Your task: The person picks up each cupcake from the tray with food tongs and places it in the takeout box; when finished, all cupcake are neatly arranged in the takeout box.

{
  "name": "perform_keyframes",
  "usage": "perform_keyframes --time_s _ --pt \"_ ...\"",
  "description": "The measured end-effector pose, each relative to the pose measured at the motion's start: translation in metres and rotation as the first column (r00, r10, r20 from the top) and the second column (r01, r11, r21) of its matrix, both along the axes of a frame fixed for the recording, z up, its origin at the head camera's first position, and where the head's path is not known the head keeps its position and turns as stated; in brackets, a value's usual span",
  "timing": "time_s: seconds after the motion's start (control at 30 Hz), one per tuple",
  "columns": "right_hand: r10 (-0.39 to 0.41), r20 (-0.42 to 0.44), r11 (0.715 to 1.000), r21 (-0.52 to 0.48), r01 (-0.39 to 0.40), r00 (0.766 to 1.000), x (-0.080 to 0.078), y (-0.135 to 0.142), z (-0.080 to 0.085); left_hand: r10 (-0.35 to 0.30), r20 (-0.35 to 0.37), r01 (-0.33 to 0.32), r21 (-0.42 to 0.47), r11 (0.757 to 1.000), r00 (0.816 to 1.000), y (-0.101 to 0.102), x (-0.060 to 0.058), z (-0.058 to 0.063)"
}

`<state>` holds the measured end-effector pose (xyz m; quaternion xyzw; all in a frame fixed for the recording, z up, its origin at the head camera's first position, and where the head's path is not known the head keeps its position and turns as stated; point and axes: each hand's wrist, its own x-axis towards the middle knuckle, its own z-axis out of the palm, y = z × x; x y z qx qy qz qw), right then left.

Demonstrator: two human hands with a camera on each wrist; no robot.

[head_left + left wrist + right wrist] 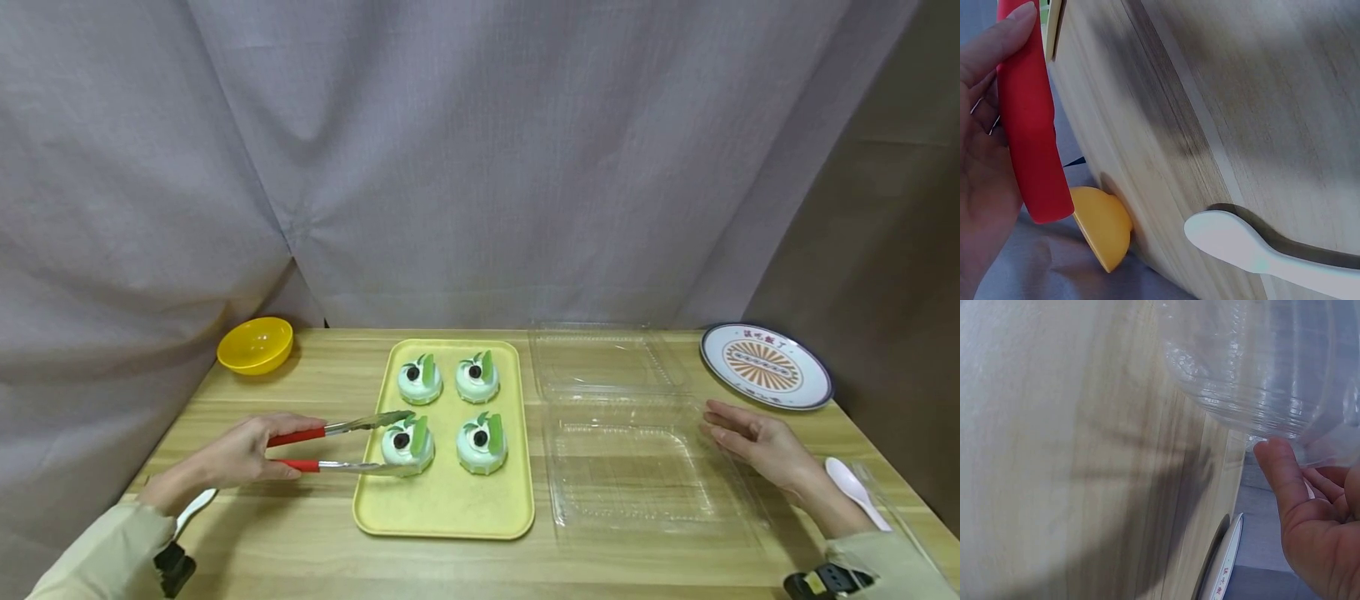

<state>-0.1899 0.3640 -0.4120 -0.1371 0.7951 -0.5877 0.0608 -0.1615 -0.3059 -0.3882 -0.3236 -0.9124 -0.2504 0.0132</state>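
Note:
In the head view my left hand (240, 454) holds a pair of tongs (348, 427) by its red handles, thumb on one arm and fingers on the other. The tongs' spread metal tips straddle the front-left mint-green cake (406, 447), one arm at its far side and one at its near side. That cake and three like it, topped with a dark round piece and a green slice, sit on a yellow tray (442, 512). My right hand (765, 446) has its fingers extended at the right edge of a clear plastic container (630, 475), fingertips at its rim.
The container's hinged lid (600, 358) lies folded back behind it. A yellow bowl (256, 346) stands back left, a patterned plate (765, 367) back right. White spoons lie by each forearm, one spoon (1229, 240) left, another spoon (855, 490) right. A grey curtain (480, 167) closes off the back.

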Motion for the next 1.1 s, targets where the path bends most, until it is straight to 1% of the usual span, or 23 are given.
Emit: perform_keyframes --time_s 0.13,0.2,0.33,0.47,0.63,0.8,0.93,1.1 --pt "-0.01 0.012 1.0 0.026 0.01 1.0 -0.0001 -0.0008 0.0005 0.002 0.011 -0.002 -0.012 1.0 1.0 0.0006 -0.0009 0.0017" --pt "-0.01 0.021 1.0 0.011 0.01 1.0 -0.0003 -0.0005 0.001 0.001 0.015 -0.001 -0.014 1.0 1.0 0.0008 -0.0018 0.0023" --pt "-0.008 0.03 1.0 -0.02 0.008 1.0 -0.0002 0.0003 0.0004 0.001 -0.003 -0.001 -0.026 1.0 1.0 0.0009 -0.0027 0.0016" --pt "-0.003 0.029 1.0 -0.031 0.004 1.0 -0.0002 0.0006 0.0001 -0.003 -0.009 0.003 -0.021 1.0 1.0 0.0016 -0.003 0.0006" --pt "0.014 0.036 0.997 -0.08 -0.011 0.999 -0.0006 0.0002 0.0002 -0.013 -0.02 0.013 -0.018 1.0 1.0 0.0022 -0.0024 -0.0008" --pt "0.022 0.048 0.993 -0.121 -0.017 0.999 0.0006 -0.0022 0.0012 -0.029 -0.049 0.027 -0.029 0.999 0.998 0.0027 -0.0026 -0.0023" --pt "0.019 0.048 0.993 -0.116 -0.013 0.999 0.002 -0.004 0.0015 -0.029 -0.06 0.028 -0.032 0.999 0.998 0.0027 -0.003 -0.003" --pt "0.016 0.035 0.995 -0.098 -0.013 0.999 0.0016 -0.0036 0.0016 -0.031 -0.107 0.028 -0.031 0.999 0.994 0.0029 -0.0011 -0.0052"
